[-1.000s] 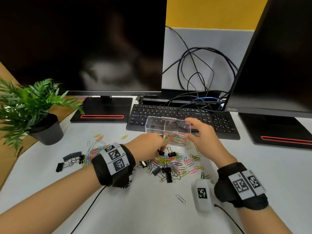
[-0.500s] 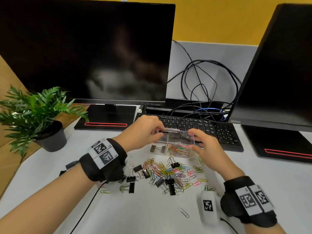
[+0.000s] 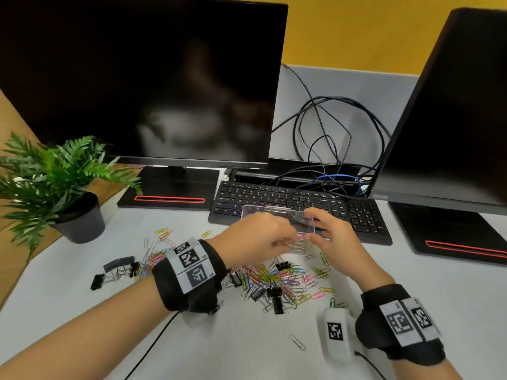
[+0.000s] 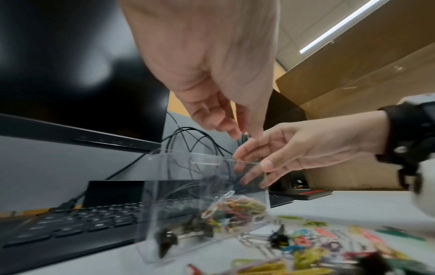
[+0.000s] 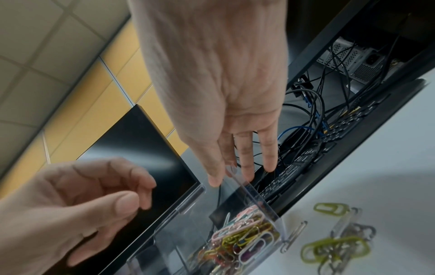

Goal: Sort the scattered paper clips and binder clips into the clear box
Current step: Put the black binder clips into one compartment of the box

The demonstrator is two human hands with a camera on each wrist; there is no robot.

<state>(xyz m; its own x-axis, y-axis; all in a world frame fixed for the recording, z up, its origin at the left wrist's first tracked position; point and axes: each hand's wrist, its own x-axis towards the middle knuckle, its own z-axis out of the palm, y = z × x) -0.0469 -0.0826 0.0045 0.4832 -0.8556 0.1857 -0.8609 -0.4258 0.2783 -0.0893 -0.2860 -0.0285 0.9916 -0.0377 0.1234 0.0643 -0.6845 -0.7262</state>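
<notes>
The clear box (image 3: pixel 263 209) stands in front of the keyboard. My right hand (image 3: pixel 329 237) pinches its right wall, thumb on the near side and fingers behind (image 5: pixel 235 167). Coloured paper clips (image 5: pixel 242 240) fill its right compartment, and black binder clips (image 4: pixel 169 240) lie in the left one. My left hand (image 3: pixel 255 239) hovers over the box's near edge with fingers loosely curled (image 5: pixel 105 195); I see nothing in it. A pile of paper clips and binder clips (image 3: pixel 277 281) lies on the desk just before the box. More binder clips (image 3: pixel 118 267) lie to the left.
A black keyboard (image 3: pixel 274 196) sits right behind the box, between two monitors, with tangled cables (image 3: pixel 323 149) beyond. A potted plant (image 3: pixel 76 220) stands at the left. A white tagged device (image 3: pixel 336 333) and a lone paper clip (image 3: pixel 297 342) lie near my right wrist.
My left hand rose from the pile with a binder clip, held it over the box's left compartment, and now hangs over the near edge without it. My right hand kept hold of the box.
</notes>
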